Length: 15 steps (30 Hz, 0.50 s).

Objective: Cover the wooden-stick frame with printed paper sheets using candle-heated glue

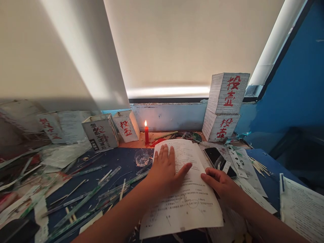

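Note:
A white printed sheet of paper [188, 197] with pencil-like marks lies in front of me, its near edge slightly raised. My left hand [164, 170] rests flat on the sheet's left half, fingers stretched and thumb out to the side. At the right edge, my right hand [220, 182] pinches the paper between thumb and curled fingers. A black phone [215, 157] lies just beyond that hand, partly under a scrap of paper. Behind the sheet a lit red candle [146, 135] stands upright. A small clear round dish [141, 157] sits left of the paper.
Two stacked paper boxes [230, 94] with red characters stand at back right. More such boxes [126, 126] line the back left. Clear plastic strips [101, 182] and thin sticks cover the left side; a bundle of sticks [259, 166] and another printed sheet [301, 206] lie right.

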{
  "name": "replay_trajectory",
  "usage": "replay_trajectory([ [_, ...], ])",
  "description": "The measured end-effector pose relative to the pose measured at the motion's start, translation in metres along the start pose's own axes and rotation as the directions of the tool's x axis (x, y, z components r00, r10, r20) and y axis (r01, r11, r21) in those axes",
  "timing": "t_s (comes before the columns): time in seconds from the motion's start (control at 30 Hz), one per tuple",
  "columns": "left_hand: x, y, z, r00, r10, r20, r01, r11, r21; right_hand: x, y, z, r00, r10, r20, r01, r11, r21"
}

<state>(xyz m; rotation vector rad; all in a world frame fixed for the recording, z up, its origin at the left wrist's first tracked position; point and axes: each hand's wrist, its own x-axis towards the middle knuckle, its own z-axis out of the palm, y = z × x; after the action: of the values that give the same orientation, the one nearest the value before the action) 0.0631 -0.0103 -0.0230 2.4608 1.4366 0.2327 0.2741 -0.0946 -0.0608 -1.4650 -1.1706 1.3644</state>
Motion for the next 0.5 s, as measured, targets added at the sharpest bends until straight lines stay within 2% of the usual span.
replay_trajectory([
  [0.3, 0.033, -0.005, -0.004, 0.979, 0.016, -0.204, -0.004, 0.998, 0.057, 0.001, 0.000, 0.000, 0.999, -0.053, 0.004, 0.053, 0.998, -0.029],
  [0.5, 0.064, -0.012, -0.010, 0.969, -0.048, -0.243, 0.067, 0.995, 0.073, 0.002, -0.002, 0.001, 1.000, -0.029, 0.005, 0.029, 0.999, -0.017],
])
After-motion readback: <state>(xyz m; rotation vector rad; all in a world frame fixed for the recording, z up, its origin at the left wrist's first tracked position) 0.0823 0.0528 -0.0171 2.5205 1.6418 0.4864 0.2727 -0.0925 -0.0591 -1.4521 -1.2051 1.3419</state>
